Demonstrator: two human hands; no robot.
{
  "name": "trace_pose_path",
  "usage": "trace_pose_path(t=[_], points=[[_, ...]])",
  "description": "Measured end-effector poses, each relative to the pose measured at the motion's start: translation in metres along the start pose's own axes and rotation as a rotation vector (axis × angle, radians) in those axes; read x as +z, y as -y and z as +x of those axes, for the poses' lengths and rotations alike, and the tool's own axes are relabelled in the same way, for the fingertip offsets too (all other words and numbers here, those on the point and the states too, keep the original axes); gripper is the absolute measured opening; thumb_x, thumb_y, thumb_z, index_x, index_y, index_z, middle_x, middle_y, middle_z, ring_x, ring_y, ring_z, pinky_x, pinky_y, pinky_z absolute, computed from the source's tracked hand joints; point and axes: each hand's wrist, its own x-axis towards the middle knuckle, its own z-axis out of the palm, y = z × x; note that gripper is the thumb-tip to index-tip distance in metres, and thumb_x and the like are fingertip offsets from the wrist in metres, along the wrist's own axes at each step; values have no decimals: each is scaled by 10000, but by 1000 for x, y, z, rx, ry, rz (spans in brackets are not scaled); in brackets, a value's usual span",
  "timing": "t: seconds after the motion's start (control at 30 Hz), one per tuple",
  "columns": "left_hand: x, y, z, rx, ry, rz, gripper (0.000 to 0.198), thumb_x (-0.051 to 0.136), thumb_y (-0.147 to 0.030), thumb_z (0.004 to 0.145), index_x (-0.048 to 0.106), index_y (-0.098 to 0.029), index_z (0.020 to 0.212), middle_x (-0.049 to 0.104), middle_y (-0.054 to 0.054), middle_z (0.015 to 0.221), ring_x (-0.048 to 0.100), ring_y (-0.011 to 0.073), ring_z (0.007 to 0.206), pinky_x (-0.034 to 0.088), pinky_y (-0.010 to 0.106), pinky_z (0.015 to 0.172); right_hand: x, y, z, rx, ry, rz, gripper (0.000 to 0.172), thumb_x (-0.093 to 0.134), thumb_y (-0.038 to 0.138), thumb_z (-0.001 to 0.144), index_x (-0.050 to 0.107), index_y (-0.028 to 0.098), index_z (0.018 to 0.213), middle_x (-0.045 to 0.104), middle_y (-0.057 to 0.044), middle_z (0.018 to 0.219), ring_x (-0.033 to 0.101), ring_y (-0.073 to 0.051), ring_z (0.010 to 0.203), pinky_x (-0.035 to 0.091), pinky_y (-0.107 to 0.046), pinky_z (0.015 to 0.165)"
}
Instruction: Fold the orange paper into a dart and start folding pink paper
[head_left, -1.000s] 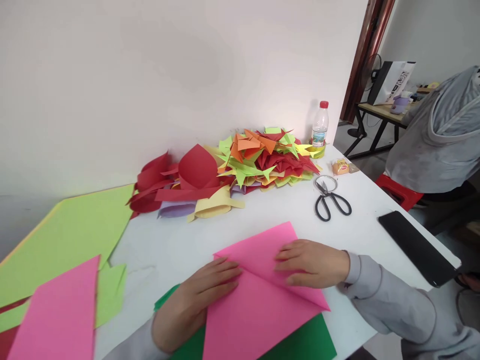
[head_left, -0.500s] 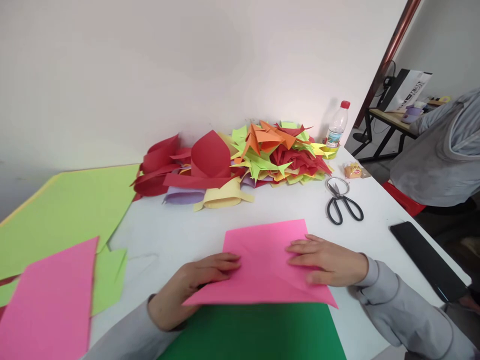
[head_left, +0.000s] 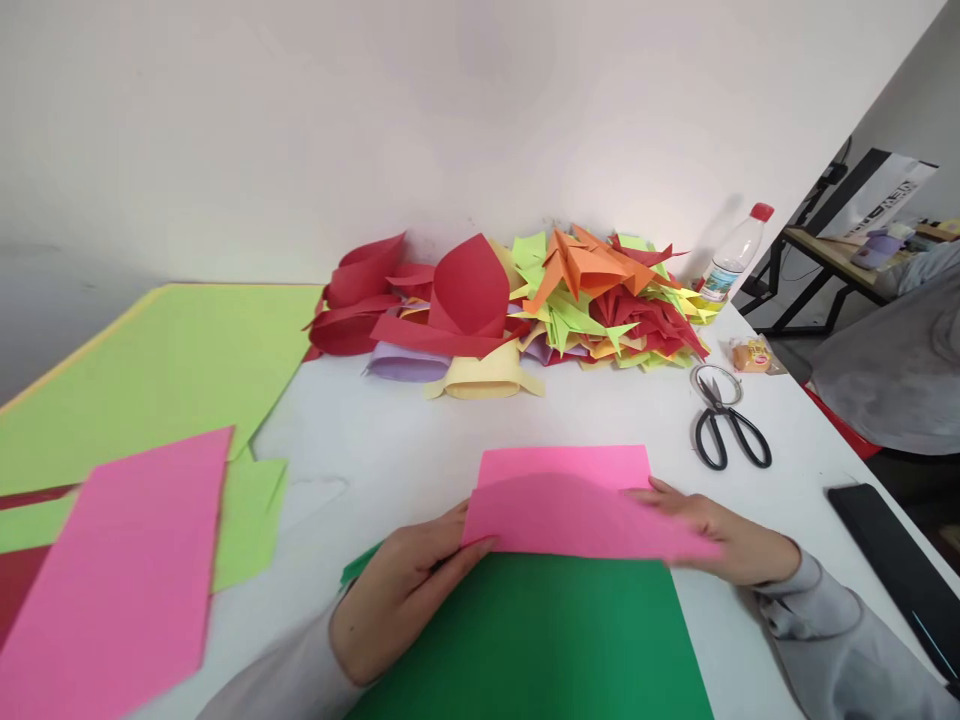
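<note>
A pink paper sheet (head_left: 570, 500) is partly folded over on the white table (head_left: 390, 450), its near flap lifted. My left hand (head_left: 409, 585) pinches the flap's left corner. My right hand (head_left: 724, 535) grips the right edge, with the thumb under the paper and fingers partly hidden by it. A dark green sheet (head_left: 547, 640) lies flat beneath, near the front edge.
A pile of folded coloured paper shapes (head_left: 525, 300) sits by the wall. Black scissors (head_left: 724, 425), a small snack packet (head_left: 752, 355) and a plastic bottle (head_left: 735, 255) are at right. A black phone (head_left: 892, 560) lies far right. Lime (head_left: 165, 370) and pink (head_left: 127, 580) sheets lie left. Another person (head_left: 900, 360) sits at right.
The pink sheet was pressed flat under both hands; now its near edge is lifted and folded toward the far edge. The camera view has shifted left and tilted.
</note>
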Motion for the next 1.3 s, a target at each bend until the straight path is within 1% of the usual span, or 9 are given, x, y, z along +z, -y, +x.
trace_pose_path(t=[0.13,0.27,0.33,0.5,0.67,0.83,1.0,1.17,1.3], points=[[6,-7,0,-102,-56,-62,334,467,-414,909,722,-252,1054,749,-1,988,691,217,836,567,316,805,13,-3,3,152,-209,180,360,423,438,952,692,204,1004,697,-51,980,633,-188,969,476,-367,937],[15,-7,-1,-158,-166,-23,337,460,-434,907,716,-254,1032,737,9,1025,684,229,938,548,321,862,28,-9,9,294,-479,194,405,472,506,909,649,157,800,657,-27,722,596,-164,663,511,-291,644],[21,-8,-2,-159,-256,52,334,464,-450,897,723,-242,929,737,21,1003,686,230,942,555,309,839,37,-13,13,343,-616,174,377,520,505,884,620,157,988,653,-21,719,571,-154,616,480,-267,576],[33,-5,-2,-196,-415,289,344,477,-411,880,488,-212,600,700,8,823,622,141,565,523,251,523,49,-17,21,408,-847,73,720,569,455,860,230,150,1416,672,-6,733,619,-183,651,477,-279,596],[39,5,3,65,-593,614,105,505,-279,873,519,-175,878,619,154,1066,596,305,1079,550,425,796,45,-18,27,373,-906,-276,538,557,431,854,426,156,1297,614,24,644,600,-193,655,469,-313,655],[51,1,7,499,-145,886,368,340,-14,865,581,-134,1116,556,160,1303,480,296,1246,445,452,982,33,-29,29,248,-883,-584,354,547,411,877,570,166,1132,580,8,649,564,-194,658,448,-368,743],[72,-17,24,465,101,1022,370,427,-240,942,525,-122,1278,560,210,1293,547,365,1146,472,536,885,41,3,26,85,-974,-1013,282,527,323,906,603,165,1127,629,-124,973,549,-284,961,405,-491,872],[85,-35,47,359,190,1124,365,456,-289,940,577,-74,1209,617,229,1146,647,327,919,526,457,703,101,69,46,-672,-518,-986,246,453,252,930,621,224,1106,639,-30,1149,520,-203,1137,425,-380,1002],[88,-53,62,377,242,1136,418,368,-332,964,637,-19,1029,633,219,937,646,269,671,480,374,516,155,89,74,-635,-389,-1072,428,398,504,939,521,266,1272,560,-62,1308,484,-245,1225,391,-465,1047]])
